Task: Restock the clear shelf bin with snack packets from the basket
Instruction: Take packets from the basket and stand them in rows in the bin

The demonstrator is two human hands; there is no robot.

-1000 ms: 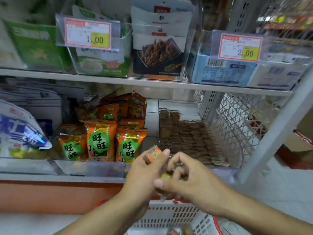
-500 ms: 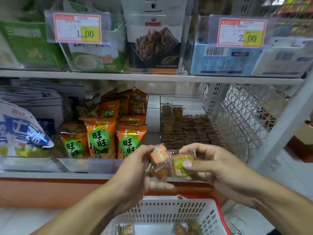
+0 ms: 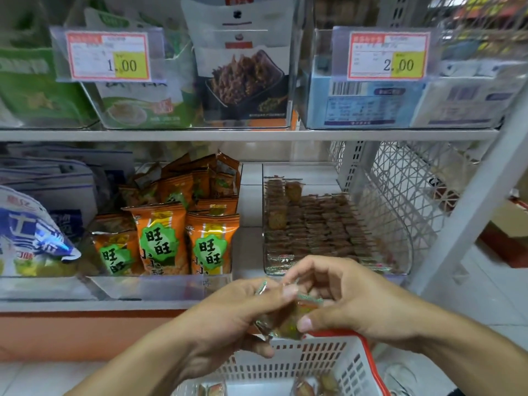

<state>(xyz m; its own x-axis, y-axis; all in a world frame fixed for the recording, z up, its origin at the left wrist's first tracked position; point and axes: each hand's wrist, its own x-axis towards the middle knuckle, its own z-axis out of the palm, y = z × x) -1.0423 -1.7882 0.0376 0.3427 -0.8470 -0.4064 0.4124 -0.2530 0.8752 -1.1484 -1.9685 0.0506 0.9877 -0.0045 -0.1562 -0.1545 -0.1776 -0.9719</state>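
My left hand (image 3: 228, 318) and my right hand (image 3: 351, 301) meet in front of the lower shelf, both pinching a small bunch of snack packets (image 3: 288, 321) with orange and green wrappers. Behind them on the shelf stands the clear bin (image 3: 400, 224), holding rows of brown snack packets (image 3: 317, 224). Below my hands sits the white basket (image 3: 323, 364) with a red rim; a few loose packets (image 3: 314, 387) lie at its bottom. My fingers hide much of the held packets.
Left of the clear bin stand orange snack bags (image 3: 160, 238) in another clear tray, and a blue-white bag (image 3: 31, 232) farther left. The upper shelf (image 3: 257, 134) carries bins with price tags (image 3: 108, 57). A white wire mesh side panel (image 3: 405, 190) closes the shelf on the right.
My hands dropped slightly and drew closer together over the packets, which now sit lower, just above the basket rim. The view shifted a little.
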